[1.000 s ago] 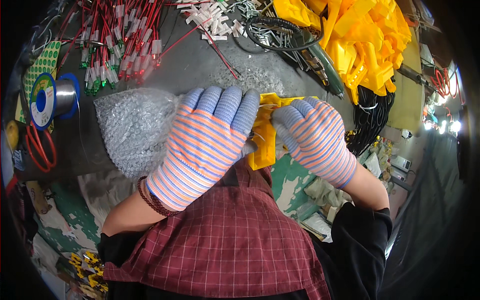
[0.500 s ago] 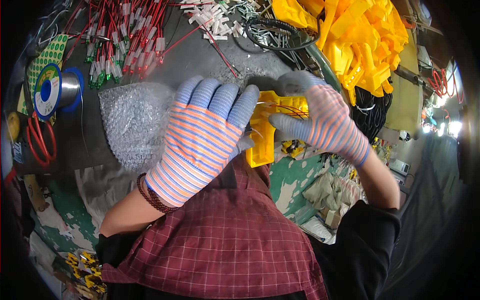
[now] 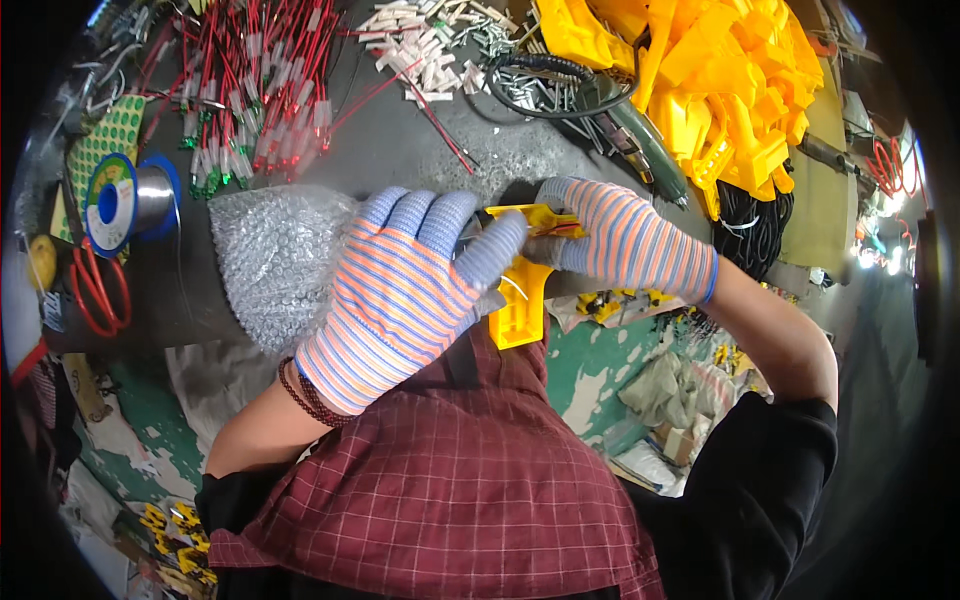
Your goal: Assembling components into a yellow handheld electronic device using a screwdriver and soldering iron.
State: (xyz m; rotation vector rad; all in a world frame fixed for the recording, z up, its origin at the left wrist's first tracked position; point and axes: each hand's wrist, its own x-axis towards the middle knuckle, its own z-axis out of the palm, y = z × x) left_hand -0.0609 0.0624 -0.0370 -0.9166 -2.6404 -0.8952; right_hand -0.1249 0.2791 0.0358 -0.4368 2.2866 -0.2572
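Both my hands wear gloves with orange and blue stripes and grey-blue fingertips. Between them, at the near edge of the dark worktop, is a yellow plastic housing (image 3: 519, 313) with thin wires in its upper part. My left hand (image 3: 405, 275) is closed on the housing's left side, its thumb and forefinger near a white wire. My right hand (image 3: 620, 238) grips the upper right end; its fingertips are partly hidden behind the part. A sheet of bubble wrap (image 3: 275, 260) lies beside my left hand.
Red wires with clear sleeves (image 3: 260, 90) and white connectors (image 3: 415, 45) lie at the back, beside loose screws. A green electric screwdriver (image 3: 640, 145) rests before piled yellow housings (image 3: 725, 80). Solder spool (image 3: 112, 205) and red-handled scissors (image 3: 98, 290) are at the left.
My right hand has turned and closed in on the housing's upper end. The housing has tilted, so its wired inside shows less. My left hand keeps its hold, slightly lower.
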